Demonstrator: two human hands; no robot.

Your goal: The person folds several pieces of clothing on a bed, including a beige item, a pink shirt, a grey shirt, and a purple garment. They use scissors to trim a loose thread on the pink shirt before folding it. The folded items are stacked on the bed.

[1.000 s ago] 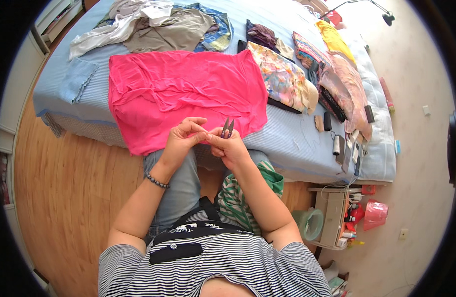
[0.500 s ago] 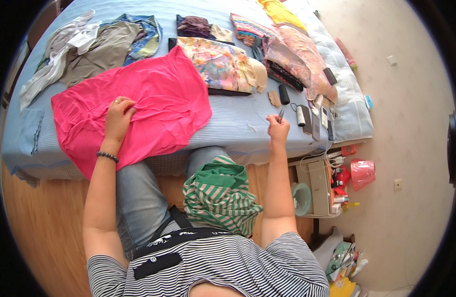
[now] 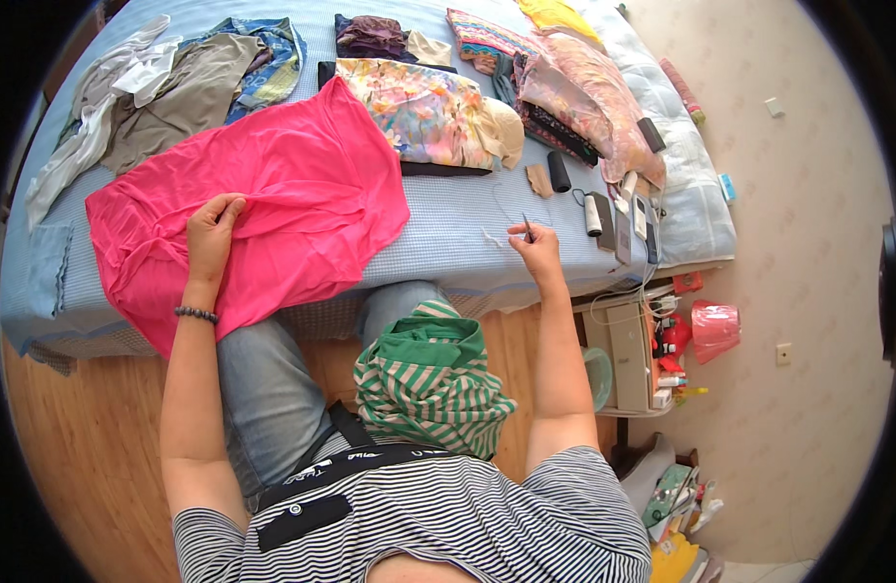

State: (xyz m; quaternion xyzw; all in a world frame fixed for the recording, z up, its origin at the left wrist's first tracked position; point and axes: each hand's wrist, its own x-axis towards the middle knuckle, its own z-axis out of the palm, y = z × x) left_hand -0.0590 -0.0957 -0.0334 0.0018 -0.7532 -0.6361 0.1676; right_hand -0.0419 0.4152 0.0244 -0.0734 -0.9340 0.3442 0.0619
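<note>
A bright pink garment (image 3: pixel 302 209) lies spread on the bed's near edge, partly over my knee. My left hand (image 3: pixel 213 219) rests on it, thumb and fingertips closed on a pinch of the cloth, which pulls into creases to the right. My right hand (image 3: pixel 537 253) is raised at the bed's near edge, right of the garment and apart from it. Its closed fingers grip a small pointed metal tool (image 3: pixel 528 231), too small to name surely. Next to that hand, scraps of white thread (image 3: pixel 491 239) lie on the blue bedspread (image 3: pixel 448 219). A green-and-beige striped garment (image 3: pixel 429 379) sits on my lap.
Grey and white clothes (image 3: pixel 176 92) lie far left, a folded floral garment (image 3: pixel 419 112) behind the pink one. To the right are a black cylinder (image 3: pixel 559 172), a white cylinder (image 3: pixel 592 216) and phones (image 3: pixel 640 219). An open-topped bedside cabinet (image 3: pixel 627 355) stands beside the bed.
My left hand has shifted slightly left and nearer to me, drawing the pinched pink cloth into a longer ridge. My right hand has turned, and the tool's tip has moved left.
</note>
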